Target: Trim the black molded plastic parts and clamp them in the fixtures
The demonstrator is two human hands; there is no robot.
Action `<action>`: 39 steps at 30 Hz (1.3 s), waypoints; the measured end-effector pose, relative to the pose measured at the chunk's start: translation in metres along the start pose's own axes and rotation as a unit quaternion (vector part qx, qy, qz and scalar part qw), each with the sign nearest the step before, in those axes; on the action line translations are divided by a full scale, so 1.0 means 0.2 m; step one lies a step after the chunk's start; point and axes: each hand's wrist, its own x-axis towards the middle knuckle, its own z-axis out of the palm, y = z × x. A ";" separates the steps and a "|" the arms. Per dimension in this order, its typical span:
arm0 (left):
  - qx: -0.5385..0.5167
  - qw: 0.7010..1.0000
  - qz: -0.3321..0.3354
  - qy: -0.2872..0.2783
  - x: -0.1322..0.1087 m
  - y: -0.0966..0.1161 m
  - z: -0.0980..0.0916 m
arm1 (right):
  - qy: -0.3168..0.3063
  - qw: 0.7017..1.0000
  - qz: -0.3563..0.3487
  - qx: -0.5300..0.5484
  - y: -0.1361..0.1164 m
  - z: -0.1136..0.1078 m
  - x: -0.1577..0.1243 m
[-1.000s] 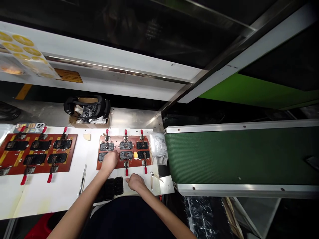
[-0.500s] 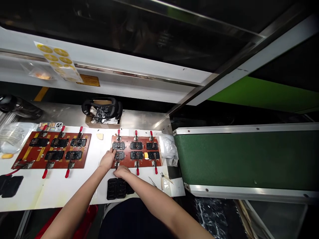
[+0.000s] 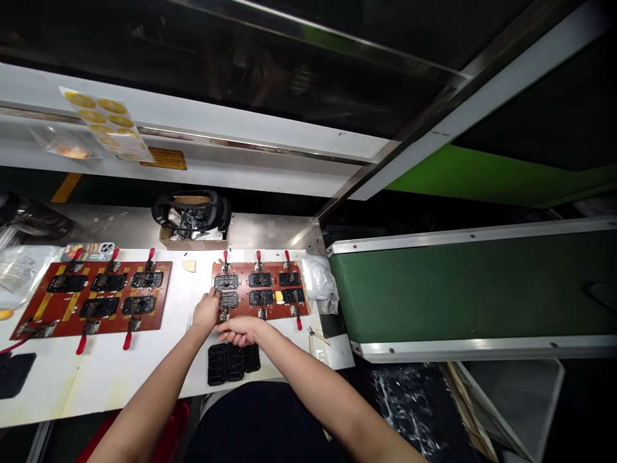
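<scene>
The red-brown fixture board (image 3: 245,313) on the right holds several black plastic trays under toggle clamps. My left hand (image 3: 206,310) is at its left edge, fingers bent over the edge beside the lower left black tray (image 3: 229,299). Just below that corner, my right hand (image 3: 242,330) has its fingers curled in at the lower left toggle clamp (image 3: 224,315); the clamp's handle is hidden by the hand. Loose black trays (image 3: 226,364) lie on the table under my right hand. A yellow piece (image 3: 279,297) sits on the board's right half.
On the left lies a second fixture board (image 3: 159,314) with red-handled clamps. A cardboard box (image 3: 193,244) with a black strap stands behind. Cutters (image 3: 318,337) and a plastic bag (image 3: 321,283) are right of the near board. A green conveyor (image 3: 463,289) runs to the right.
My right hand has turned at the lower left clamp, with its curled fingers now showing. My left hand stays at the board's edge. The whole view has shifted slightly.
</scene>
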 end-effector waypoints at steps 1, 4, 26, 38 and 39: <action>-0.003 1.000 0.003 0.000 0.00 0.00 0.00 | -0.005 1.000 -0.017 -0.002 0.03 -0.04 -0.05; -0.018 1.000 0.013 0.001 0.00 -0.01 -0.01 | 0.034 0.997 -0.069 -0.020 0.24 -0.12 -0.20; -0.604 0.770 -0.205 -0.030 -0.61 0.08 -0.28 | 0.560 0.807 0.026 -0.185 1.31 -0.53 -0.47; -0.789 0.541 -0.215 -0.195 -0.99 0.56 -0.19 | 0.302 0.803 -0.382 -0.343 0.73 0.05 -0.85; -0.792 0.539 -0.214 -0.191 -0.99 0.57 -0.18 | 0.298 0.796 -0.380 -0.365 0.70 0.07 -0.86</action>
